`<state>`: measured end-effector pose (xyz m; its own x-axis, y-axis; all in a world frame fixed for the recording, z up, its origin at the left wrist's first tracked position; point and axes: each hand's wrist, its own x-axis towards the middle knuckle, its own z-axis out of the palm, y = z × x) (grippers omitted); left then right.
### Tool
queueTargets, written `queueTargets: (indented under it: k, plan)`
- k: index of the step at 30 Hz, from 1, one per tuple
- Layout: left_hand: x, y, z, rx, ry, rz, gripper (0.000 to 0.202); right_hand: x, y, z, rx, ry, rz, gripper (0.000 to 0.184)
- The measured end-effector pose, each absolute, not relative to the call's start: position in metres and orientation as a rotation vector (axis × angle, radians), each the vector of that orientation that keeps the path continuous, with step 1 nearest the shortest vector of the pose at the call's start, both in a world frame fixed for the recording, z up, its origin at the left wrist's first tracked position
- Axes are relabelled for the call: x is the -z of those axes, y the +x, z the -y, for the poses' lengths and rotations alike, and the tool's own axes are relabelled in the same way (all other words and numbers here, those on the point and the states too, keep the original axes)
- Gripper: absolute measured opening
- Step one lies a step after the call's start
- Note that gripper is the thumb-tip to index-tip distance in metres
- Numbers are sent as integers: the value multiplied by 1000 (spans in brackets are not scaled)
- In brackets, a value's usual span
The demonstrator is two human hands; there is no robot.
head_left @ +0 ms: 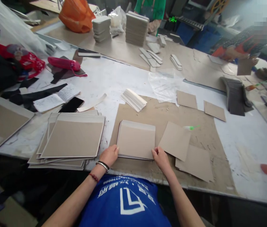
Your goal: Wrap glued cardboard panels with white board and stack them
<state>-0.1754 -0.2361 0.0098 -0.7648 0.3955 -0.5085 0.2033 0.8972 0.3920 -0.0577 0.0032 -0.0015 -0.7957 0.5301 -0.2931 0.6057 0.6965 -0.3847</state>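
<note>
In front of me a small stack of grey-brown cardboard panels (136, 140), each with a paler strip along its far edge, lies on a large brown board (145, 110). My left hand (110, 155) is closed on the stack's near left corner. At the near right corner my right hand (161, 157) pinches the edge, fingers curled. Two plain cardboard squares, an upper one (176, 140) and a lower one (196, 164), overlap to the right of my right hand. To the left of my left hand stands a pile of larger cardboard panels (73, 135).
Pale strips (133, 100) lie behind the stack. An open notebook (56, 97), a pink pouch (64, 64) and an orange bag (76, 15) are at the left and back. A co-worker's hand (231, 53) is at the far right, near grey curved pieces (235, 97).
</note>
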Motion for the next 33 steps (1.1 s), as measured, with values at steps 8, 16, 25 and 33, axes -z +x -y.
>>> queueTargets:
  k: [8,16,25,33]
  plan:
    - [-9,-175,232,-360,456,-2414,29,7,-63,-3,522,927,-2676,15]
    - [-5,-177,232,-364,430,-2400,27,11,-64,-8,559,899,-2666,15]
    - [2,-176,232,-394,379,-2413,27,14,-63,-9,585,909,-2676,14]
    - [2,-178,230,-383,324,-2419,27,11,-65,-9,568,889,-2656,14]
